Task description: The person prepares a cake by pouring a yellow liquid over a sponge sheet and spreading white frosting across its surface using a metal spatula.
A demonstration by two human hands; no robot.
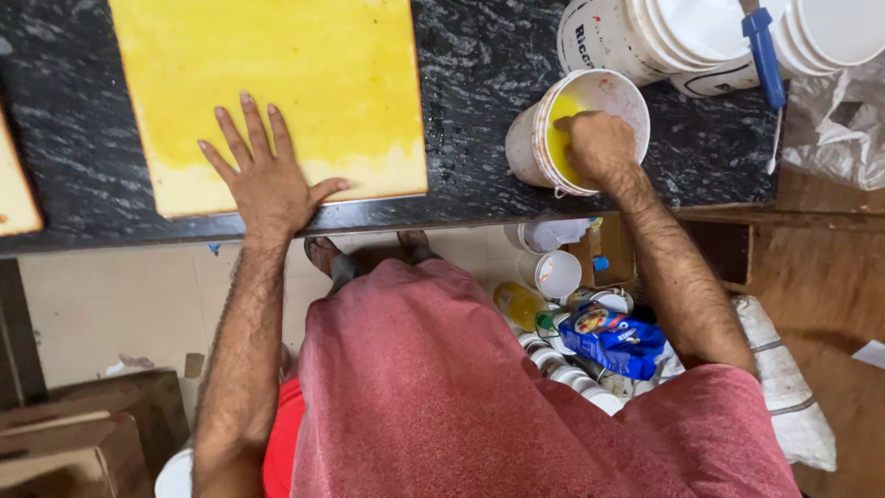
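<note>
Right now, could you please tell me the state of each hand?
Left hand: open, flat on the yellow board.
Right hand: closed, reaching into the white bucket; what it holds cannot be told.

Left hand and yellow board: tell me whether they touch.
Touching. The head view shows the left hand lying flat, fingers spread, on the lower edge of the yellow board, with no gap.

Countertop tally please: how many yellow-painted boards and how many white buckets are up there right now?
Yellow-painted boards: 2, one under the left hand, one at the left edge.
White buckets: 3, one the right hand dips into, two behind.
Total: 5
</note>
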